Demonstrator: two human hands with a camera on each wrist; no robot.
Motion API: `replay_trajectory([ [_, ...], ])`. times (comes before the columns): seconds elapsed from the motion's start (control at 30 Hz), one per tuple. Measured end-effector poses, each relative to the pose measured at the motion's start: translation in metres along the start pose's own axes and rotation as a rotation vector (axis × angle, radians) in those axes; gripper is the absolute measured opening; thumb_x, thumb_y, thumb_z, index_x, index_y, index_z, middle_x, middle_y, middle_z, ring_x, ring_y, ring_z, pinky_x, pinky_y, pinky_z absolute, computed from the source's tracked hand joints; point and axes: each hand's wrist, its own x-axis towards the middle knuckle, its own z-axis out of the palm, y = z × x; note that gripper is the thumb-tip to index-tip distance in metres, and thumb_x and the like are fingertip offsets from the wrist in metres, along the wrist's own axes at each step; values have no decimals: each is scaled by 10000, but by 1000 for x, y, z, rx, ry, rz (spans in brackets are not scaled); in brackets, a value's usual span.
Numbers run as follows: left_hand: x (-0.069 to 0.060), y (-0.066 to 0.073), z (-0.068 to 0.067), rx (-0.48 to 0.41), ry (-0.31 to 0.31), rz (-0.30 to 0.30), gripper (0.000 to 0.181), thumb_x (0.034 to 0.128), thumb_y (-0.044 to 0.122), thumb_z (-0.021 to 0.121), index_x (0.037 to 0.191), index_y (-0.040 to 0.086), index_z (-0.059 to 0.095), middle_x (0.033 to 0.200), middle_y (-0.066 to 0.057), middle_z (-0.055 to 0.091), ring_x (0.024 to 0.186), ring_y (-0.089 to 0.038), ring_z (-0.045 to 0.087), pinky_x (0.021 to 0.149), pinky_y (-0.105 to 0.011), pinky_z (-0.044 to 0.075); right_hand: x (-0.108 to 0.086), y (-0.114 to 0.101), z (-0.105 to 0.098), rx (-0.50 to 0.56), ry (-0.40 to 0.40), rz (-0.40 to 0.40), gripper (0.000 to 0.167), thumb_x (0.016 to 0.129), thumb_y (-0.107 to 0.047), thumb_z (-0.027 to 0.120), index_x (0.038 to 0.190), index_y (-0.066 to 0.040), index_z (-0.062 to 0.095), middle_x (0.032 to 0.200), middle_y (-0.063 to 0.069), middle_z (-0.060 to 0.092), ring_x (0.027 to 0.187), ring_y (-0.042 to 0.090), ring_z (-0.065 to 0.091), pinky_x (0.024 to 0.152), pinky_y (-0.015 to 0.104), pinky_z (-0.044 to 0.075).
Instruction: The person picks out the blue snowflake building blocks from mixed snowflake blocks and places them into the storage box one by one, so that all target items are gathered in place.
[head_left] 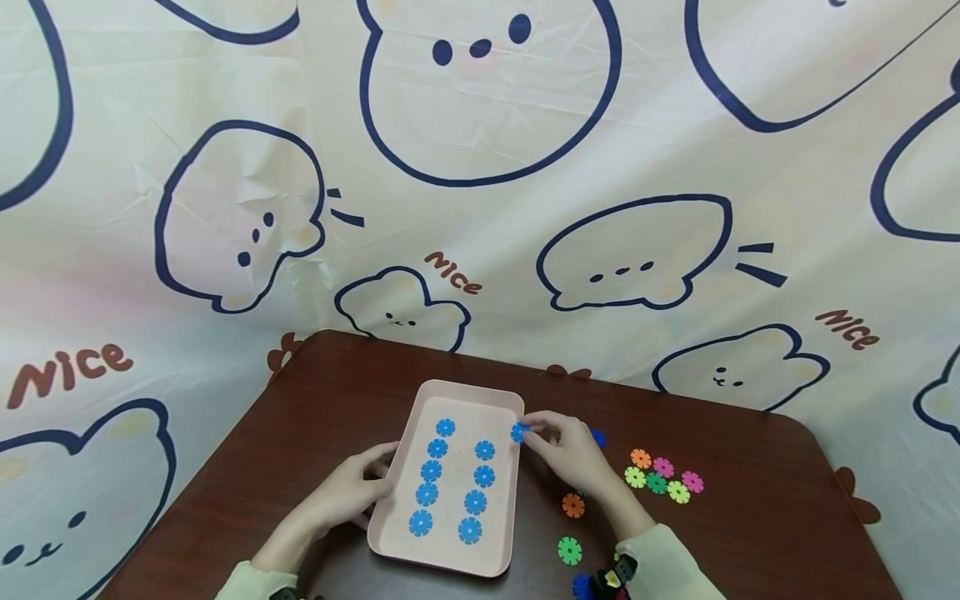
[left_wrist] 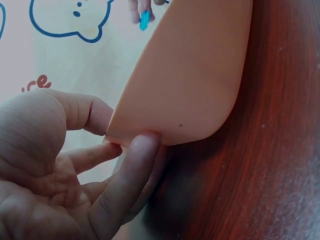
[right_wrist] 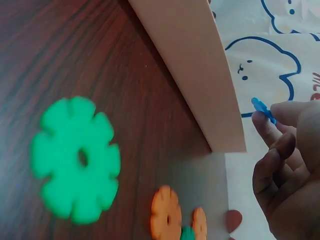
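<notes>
A pale pink tray (head_left: 442,557) lies on the table, with several blue notched plastic discs (head_left: 427,493) laid in two columns, the right column shorter at its far end. The left hand (head_left: 352,487) holds the tray's left side; in the left wrist view its fingertips (left_wrist: 145,145) press the outer wall near the rim. Above the tray's right rim, near the far right corner, the right hand (head_left: 566,450) pinches one blue notched disc (right_wrist: 263,110) between thumb and finger. That disc appears edge-on in the right wrist view.
Right of the tray lie loose discs: a green one (head_left: 570,550), an orange one (head_left: 573,505), and a mixed cluster with pink (head_left: 693,482) and yellow (head_left: 678,492) discs. A blue disc (head_left: 597,437) is partly hidden behind the right hand. A patterned cloth (head_left: 480,233) hangs behind the table.
</notes>
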Motion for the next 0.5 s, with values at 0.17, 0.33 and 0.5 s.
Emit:
replay_trajectory([
  [0.17, 1, -1, 0, 5, 8, -8, 637, 939, 73, 655, 1540, 28, 449, 1088, -169, 595, 732, -265, 693, 491, -472, 587, 17, -1, 15, -14, -21, -6, 184, 991, -238, 724, 1165, -194, 763, 1037, -79, 746, 642, 131, 546, 534, 241, 467],
  [0.33, 1, -1, 0, 11, 16, -15, 631, 940, 78, 660, 1538, 39, 459, 1097, -163, 601, 761, -261, 692, 493, -469, 587, 26, -3, 26, -38, -41, 3, 188, 996, -200, 709, 1171, -159, 765, 1119, -39, 745, 909, 131, 651, 800, 307, 589],
  [0.5, 1, 0, 0, 8, 19, -17, 635, 931, 77, 662, 1535, 48, 467, 1098, -164, 597, 773, -258, 687, 491, -462, 587, 34, -2, 35, -82, -62, 18, 201, 996, -220, 701, 1178, -157, 759, 1085, -20, 741, 935, 155, 664, 839, 369, 593],
])
